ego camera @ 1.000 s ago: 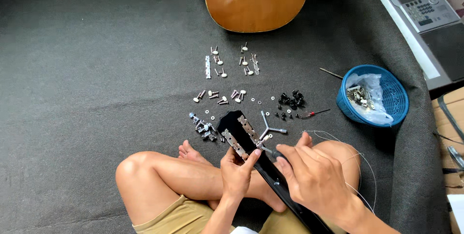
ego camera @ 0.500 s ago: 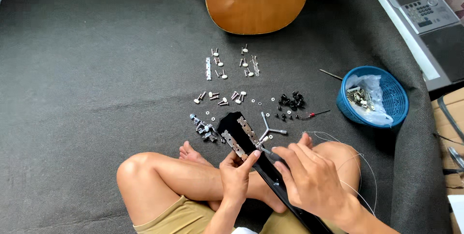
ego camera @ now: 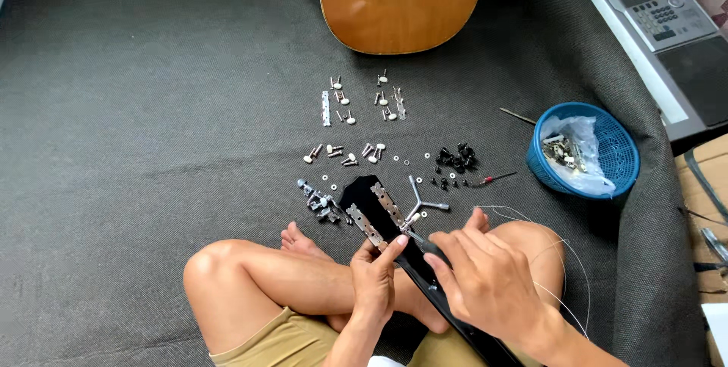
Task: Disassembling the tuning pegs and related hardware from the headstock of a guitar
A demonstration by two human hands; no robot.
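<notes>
A person sits with crossed legs on a dark grey floor mat [ego camera: 136, 109]. A black guitar head [ego camera: 377, 211] lies across the lap, near the mat's bottom edge, and points up and left. It has two shiny metal strips on it.

The left hand [ego camera: 375, 276] holds the guitar head from the side. Its fingers are curled around the neck, and one fingertip rests by the lower metal strip. The right hand [ego camera: 489, 280] lies over the black neck [ego camera: 455, 314], fingers bent and grasping it.

Just past the guitar head, small silver tuning pegs [ego camera: 341, 155] lie in rows on the mat. Little black knobs [ego camera: 455, 158] sit beside them on the right. A blue basket [ego camera: 607, 147] with a plastic bag of parts stands near the mat's right edge. A brown guitar body [ego camera: 402, 3] lies at the top edge. Thin wire strings [ego camera: 565, 261] curl by the right knee.
</notes>
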